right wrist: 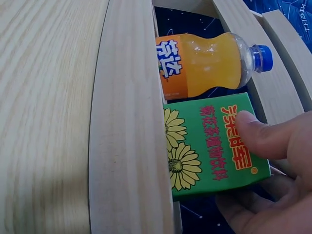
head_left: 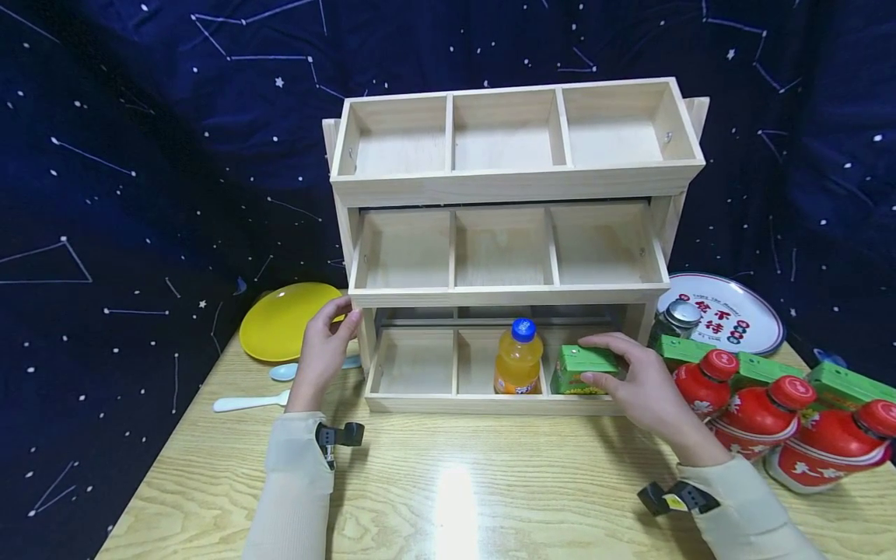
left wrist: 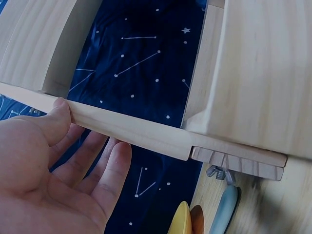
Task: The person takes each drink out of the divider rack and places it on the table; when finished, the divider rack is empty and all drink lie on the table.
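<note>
A three-tier wooden shelf [head_left: 511,297] stands on the table, each tier split into three compartments. My left hand [head_left: 323,350] holds its left side post [left wrist: 126,126], thumb on one face and fingers behind. With thumb and fingers, my right hand [head_left: 647,383] grips a green drink carton [right wrist: 209,146] printed with yellow flowers. The carton stands in the bottom tier's right compartment, close behind the front board. Beside it, in the middle compartment, is an orange soda bottle [head_left: 518,359] with a blue cap. The bottom left compartment and both upper tiers hold nothing.
Right of the shelf stand several red bottles [head_left: 759,416], more green cartons [head_left: 766,369], a metal-lidded glass jar [head_left: 679,317] and a white printed plate [head_left: 731,307]. On the left are a yellow plate [head_left: 287,319], a blue spoon [head_left: 283,372] and a white-handled utensil [head_left: 245,403].
</note>
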A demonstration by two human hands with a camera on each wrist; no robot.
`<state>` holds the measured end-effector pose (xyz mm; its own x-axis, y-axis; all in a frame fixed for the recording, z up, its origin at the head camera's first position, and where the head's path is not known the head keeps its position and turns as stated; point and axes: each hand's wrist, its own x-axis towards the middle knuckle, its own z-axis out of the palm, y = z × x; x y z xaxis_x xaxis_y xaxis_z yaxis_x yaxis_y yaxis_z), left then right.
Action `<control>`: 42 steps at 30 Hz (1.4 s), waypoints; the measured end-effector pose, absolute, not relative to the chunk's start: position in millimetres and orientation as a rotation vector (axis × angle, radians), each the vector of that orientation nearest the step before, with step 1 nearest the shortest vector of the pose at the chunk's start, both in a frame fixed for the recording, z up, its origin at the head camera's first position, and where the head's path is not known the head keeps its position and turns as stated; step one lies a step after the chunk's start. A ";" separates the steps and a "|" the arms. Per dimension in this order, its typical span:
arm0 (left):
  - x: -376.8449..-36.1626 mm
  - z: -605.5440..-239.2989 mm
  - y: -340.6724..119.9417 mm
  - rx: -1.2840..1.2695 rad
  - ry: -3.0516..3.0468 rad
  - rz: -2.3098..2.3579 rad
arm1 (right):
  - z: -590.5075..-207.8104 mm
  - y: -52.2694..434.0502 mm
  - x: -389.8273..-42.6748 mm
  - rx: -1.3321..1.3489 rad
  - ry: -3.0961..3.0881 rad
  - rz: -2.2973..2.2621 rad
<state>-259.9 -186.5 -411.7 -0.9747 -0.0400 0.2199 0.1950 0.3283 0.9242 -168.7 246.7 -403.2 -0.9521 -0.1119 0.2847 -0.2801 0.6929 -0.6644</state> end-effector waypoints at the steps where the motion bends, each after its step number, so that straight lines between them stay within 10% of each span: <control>1: -260.1 -411.6 -186.6 -0.141 -2.388 -1.710 | -402.1 246.6 -168.1 0.316 -2.671 1.112; 42: -259.1 -411.8 -186.4 -0.162 -2.369 -1.724 | -391.2 151.0 -118.2 0.730 -2.503 1.728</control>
